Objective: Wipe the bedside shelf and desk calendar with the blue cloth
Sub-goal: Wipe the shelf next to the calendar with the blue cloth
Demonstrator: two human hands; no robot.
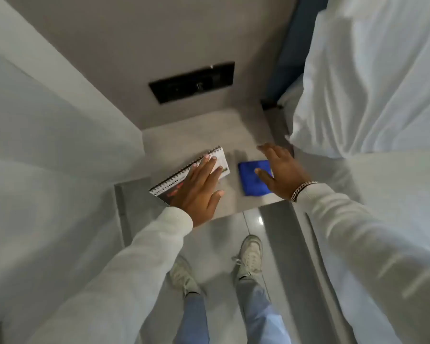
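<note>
A grey bedside shelf (199,135) juts out from the wall below me. On its left part lies a spiral-bound desk calendar (210,160), flat and turned at an angle. My left hand (199,187) rests over the calendar with fingers spread, covering its near half. To the right of it a folded blue cloth (250,180) lies on the shelf. My right hand (278,172) hovers over the cloth's right edge, fingers apart, thumb above the cloth; it grips nothing.
A black switch panel (191,81) is set in the wall above the shelf. A bed with white sheets (372,78) stands close on the right. White curtain or wall (47,145) closes the left side. My feet (248,256) stand on glossy grey floor.
</note>
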